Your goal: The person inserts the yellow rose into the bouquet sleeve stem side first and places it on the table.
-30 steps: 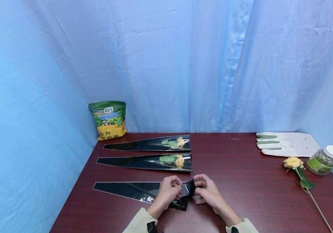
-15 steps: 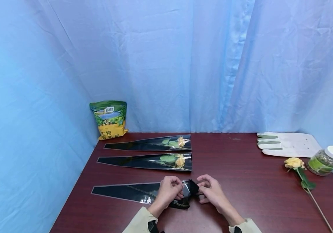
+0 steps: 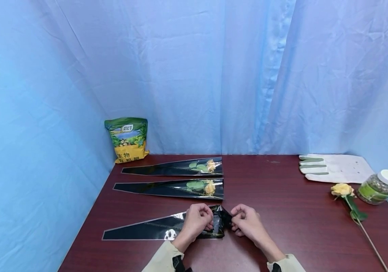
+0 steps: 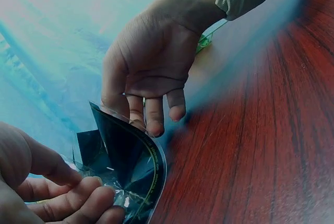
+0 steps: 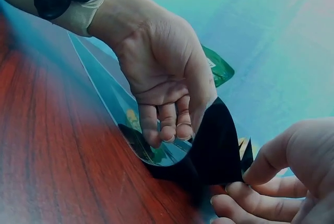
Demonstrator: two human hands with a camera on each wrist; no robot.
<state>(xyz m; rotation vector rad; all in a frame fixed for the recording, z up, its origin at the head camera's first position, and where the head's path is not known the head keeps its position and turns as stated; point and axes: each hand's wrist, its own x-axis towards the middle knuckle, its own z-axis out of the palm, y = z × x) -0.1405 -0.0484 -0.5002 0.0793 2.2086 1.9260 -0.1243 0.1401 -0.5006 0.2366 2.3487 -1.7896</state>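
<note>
A black flower sleeve with a clear front (image 3: 136, 231) lies nearest the person, its narrow end toward the left. My left hand (image 3: 197, 221) pinches the film near its wide mouth, thumb against bent fingers. At the mouth's right side, my right hand (image 3: 247, 220) pinches the black film between thumb and index finger. Seen from the left wrist, the sleeve (image 4: 128, 153) bulges between both hands, its edge curved. From the right wrist, the black flap (image 5: 216, 143) stands up by the right fingertips, and the left hand (image 5: 164, 62) is across from it.
Two filled sleeves, a far one (image 3: 160, 169) and a nearer one (image 3: 160, 188), each hold a yellow rose. A fertilizer bag (image 3: 126, 139) stands back left. At right are a loose yellow rose (image 3: 342, 190), a glove (image 3: 341, 168) and a white-lidded jar (image 3: 379, 187).
The sleeve's narrow end has swung toward the near edge and slightly left. My right hand has shifted a little right, drawing the black film with it and bringing its fingers closer together.
</note>
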